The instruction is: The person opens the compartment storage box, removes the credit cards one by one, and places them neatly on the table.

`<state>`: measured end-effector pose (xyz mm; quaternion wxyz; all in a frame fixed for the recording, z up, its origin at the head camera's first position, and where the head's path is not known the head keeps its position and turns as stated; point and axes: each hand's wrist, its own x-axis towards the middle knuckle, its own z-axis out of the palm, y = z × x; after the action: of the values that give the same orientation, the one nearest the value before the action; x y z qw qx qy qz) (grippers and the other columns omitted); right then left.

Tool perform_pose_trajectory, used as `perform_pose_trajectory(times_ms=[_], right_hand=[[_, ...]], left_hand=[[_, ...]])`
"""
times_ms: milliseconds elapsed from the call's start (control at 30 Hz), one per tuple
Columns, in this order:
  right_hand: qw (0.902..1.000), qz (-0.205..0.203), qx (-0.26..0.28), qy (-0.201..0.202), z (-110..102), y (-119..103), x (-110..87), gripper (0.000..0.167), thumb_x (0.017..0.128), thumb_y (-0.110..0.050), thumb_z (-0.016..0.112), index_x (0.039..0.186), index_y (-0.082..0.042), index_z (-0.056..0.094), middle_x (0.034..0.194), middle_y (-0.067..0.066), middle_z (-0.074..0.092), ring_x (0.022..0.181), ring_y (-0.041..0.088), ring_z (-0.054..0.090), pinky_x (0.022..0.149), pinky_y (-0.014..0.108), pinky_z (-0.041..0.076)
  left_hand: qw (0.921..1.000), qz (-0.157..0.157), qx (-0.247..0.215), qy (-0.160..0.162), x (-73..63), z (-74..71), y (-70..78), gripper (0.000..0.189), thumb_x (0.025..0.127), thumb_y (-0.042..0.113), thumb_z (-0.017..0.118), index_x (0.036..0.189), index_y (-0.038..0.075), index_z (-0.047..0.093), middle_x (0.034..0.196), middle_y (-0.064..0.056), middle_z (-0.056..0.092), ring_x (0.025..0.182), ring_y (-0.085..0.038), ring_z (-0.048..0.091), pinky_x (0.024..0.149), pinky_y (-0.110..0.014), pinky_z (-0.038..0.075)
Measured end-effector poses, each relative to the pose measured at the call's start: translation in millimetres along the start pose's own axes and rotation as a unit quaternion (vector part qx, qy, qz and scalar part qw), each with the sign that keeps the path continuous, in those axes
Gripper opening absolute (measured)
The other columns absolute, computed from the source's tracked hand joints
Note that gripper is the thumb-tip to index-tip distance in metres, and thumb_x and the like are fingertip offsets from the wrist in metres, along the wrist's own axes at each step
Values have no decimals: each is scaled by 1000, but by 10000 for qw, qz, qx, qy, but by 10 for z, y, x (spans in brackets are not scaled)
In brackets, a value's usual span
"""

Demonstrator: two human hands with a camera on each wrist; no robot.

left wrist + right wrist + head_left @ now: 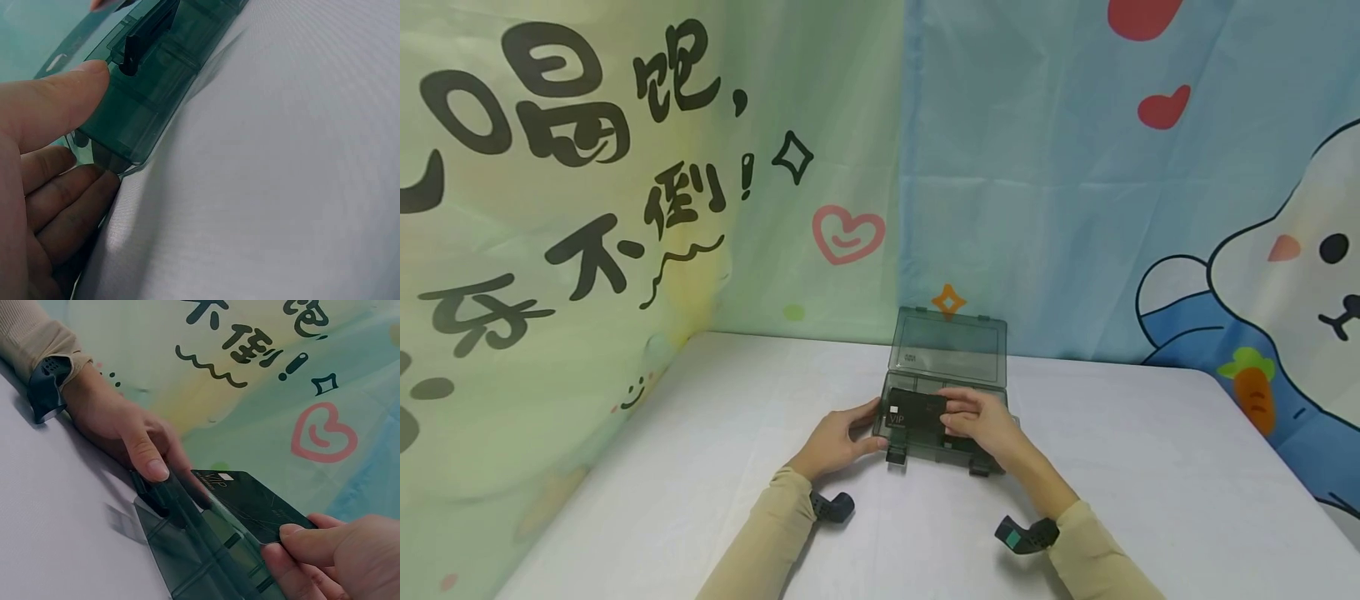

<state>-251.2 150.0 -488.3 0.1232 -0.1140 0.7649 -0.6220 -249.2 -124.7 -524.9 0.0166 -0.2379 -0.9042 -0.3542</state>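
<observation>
A black VIP card (916, 410) with a small light square on it is pinched between the thumb and fingers of my right hand (976, 421). It is held tilted above a dark translucent compartment box (936, 452), whose lid (949, 350) stands raised at the back. At the box's left end, my left hand (842, 437) holds the side, with the thumb at the front corner and the fingers around the end, as the left wrist view shows. Dividers and a black latch (147, 37) are visible on the box. The card hides part of the compartments.
The box sits on a white-covered table (760, 392) near its back edge. Behind hangs a printed cloth backdrop (820, 100) with letters, hearts and a cartoon animal. Two black latches (897, 455) hang at the box's front. Each wrist wears a black camera band (1028, 535).
</observation>
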Motion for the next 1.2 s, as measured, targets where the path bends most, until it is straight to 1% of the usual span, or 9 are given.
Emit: perform_pose_trajectory(times_ms=[133,233,500,733,867,933,1100,1200], right_hand=[[9999,-10,-100,112,-27,-27,-16,51,90,-11,64,139,-6,48,134,25,51,107,21,64,87,35,57],[9996,-19,-179,217,-58,-42,-33,50,90,-12,64,138,-8,49,133,24,52,106,21,65,87,35,57],[9988,-129,-289,366,-188,-31,-62,51,90,-15,65,138,-9,49,135,26,50,110,26,63,85,30,57],[9986,-63,-268,445,-307,-12,-109,54,90,-20,66,140,-11,48,139,24,46,117,27,59,88,29,56],[9983,-54,-314,495,-369,-14,-143,55,90,-22,66,141,-11,47,141,23,46,117,26,59,89,28,55],[9981,-80,-350,500,-392,-12,-154,55,90,-22,65,141,-11,46,141,24,45,118,28,58,89,27,55],[9976,-114,-466,508,-417,-14,-176,56,91,-23,64,142,-9,45,141,25,44,117,29,59,89,27,55],[9973,-85,-474,560,-428,-8,-175,56,91,-23,65,142,-9,45,141,25,45,115,27,61,88,27,55]], left_hand=[[10000,24,0,1,2,5,-8,74,85,49,66,145,14,41,136,-5,56,130,-23,49,112,-40,36],[10000,43,-11,4,1,7,-12,74,85,49,66,145,13,41,135,-5,57,129,-23,50,112,-40,36],[10000,20,-19,-12,-3,8,-6,74,85,49,65,144,12,41,136,-6,56,130,-24,49,112,-41,35],[10000,48,-23,11,-2,10,-10,74,85,50,65,144,12,41,136,-6,56,131,-24,49,112,-41,35],[10000,53,17,28,-14,2,0,74,85,49,65,144,12,41,135,-6,57,130,-25,49,112,-41,35],[10000,47,5,28,-18,-1,7,74,85,49,65,144,12,42,135,-7,57,129,-25,50,112,-41,36],[10000,38,-31,-5,-22,1,15,74,85,49,65,144,11,41,135,-7,56,130,-25,49,112,-41,35],[10000,33,-21,-7,-19,9,7,74,85,50,65,144,12,41,136,-6,56,130,-24,49,112,-41,36]])
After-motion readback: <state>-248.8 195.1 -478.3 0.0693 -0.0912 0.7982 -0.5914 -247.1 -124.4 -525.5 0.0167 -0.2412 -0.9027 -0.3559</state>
